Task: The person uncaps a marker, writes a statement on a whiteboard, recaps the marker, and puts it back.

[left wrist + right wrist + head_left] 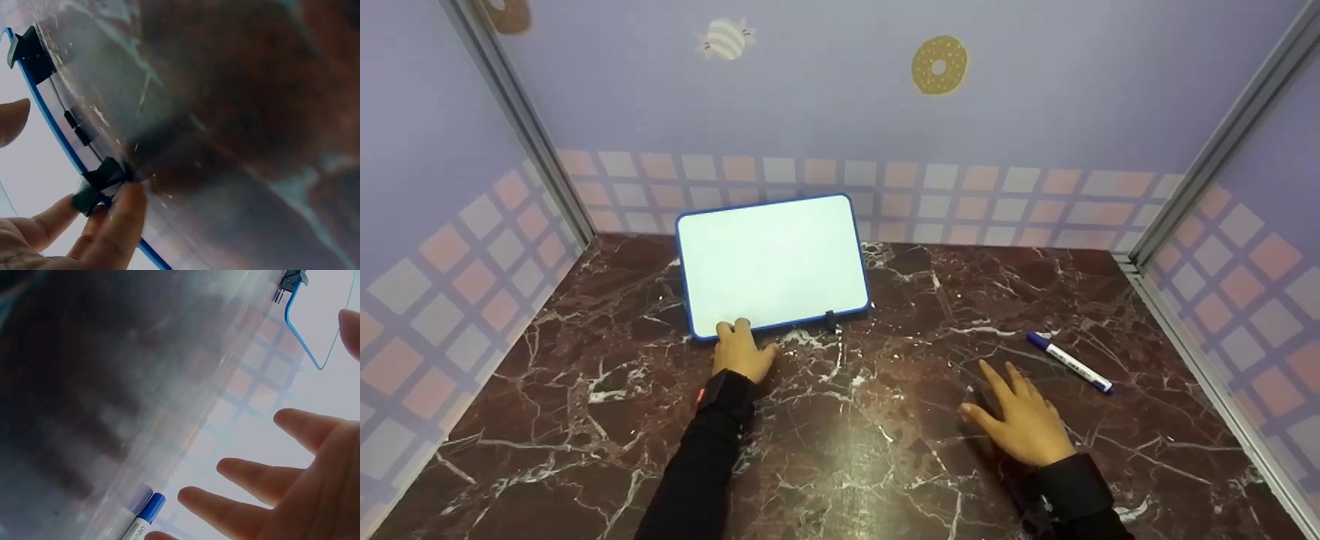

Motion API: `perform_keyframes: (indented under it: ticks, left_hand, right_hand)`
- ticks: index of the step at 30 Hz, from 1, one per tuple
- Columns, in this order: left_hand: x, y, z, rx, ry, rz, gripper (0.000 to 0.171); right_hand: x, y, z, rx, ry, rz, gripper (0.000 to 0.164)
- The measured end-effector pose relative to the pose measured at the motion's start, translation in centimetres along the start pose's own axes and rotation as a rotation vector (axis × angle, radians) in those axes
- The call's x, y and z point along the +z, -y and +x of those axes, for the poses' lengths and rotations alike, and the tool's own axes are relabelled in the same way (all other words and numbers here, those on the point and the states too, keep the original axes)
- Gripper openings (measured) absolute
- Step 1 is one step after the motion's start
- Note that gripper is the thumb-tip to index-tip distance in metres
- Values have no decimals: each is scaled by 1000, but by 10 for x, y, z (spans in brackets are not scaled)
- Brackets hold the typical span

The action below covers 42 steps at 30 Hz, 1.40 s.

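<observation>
A blue-framed whiteboard (772, 262) leans back near the rear wall, its lower edge on the tabletop. My left hand (742, 356) is at its lower left edge. In the left wrist view, the fingers close around a black clip (93, 188) on the blue frame, while the thumb stands apart. A second black clip (831, 321) sits further right along that edge, with a thin dark cord between the two. Over the table at right, my right hand (1024, 424) holds nothing and its fingers are spread. Beyond its fingertips lies a white marker (1072, 362) with a blue cap.
The tabletop (847, 450) is dark reddish-brown with white marble veins. Lilac walls (825, 97) with pink and white checks enclose it at the back and both sides. Metal corner posts (1207, 150) stand at the rear corners.
</observation>
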State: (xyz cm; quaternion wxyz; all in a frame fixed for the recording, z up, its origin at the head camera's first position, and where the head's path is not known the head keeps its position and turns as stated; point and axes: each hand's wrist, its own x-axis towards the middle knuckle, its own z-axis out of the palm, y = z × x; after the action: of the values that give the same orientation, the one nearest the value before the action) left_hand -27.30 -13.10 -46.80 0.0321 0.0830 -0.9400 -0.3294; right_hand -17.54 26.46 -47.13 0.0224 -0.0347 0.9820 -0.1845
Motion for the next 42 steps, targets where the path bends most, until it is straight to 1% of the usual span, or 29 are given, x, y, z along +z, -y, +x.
perform_keyframes:
  ticks: [5,10,13,17,25,31,36,42]
  left_hand:
    - [-2,-1,7,-14,-26,-8,43]
    - [-2,-3,11,-36,-38,3,27]
    - [-2,-4,13,-39,-42,18,23]
    - [-3,-4,15,-34,-50,33,24]
    - [-2,-4,16,-41,-23,41,21]
    - [0,-1,17,-25,-31,46,23]
    - [1,1,19,-2,-45,46,20]
    - [0,0,18,8,-47,54,19]
  right_hand:
    - [-3,-7,4,-27,-49,14,79]
    - [-13,-20,11,-24,-112,44,75]
    - [-20,-29,17,-15,-136,44,74]
    - [-30,-46,28,8,-150,42,73]
    - [-47,-83,48,96,-119,34,76]
    - [-50,-104,56,143,-83,19,79]
    - [-48,-114,58,188,-62,-1,78]
    - [-48,-119,58,229,-35,-24,75]
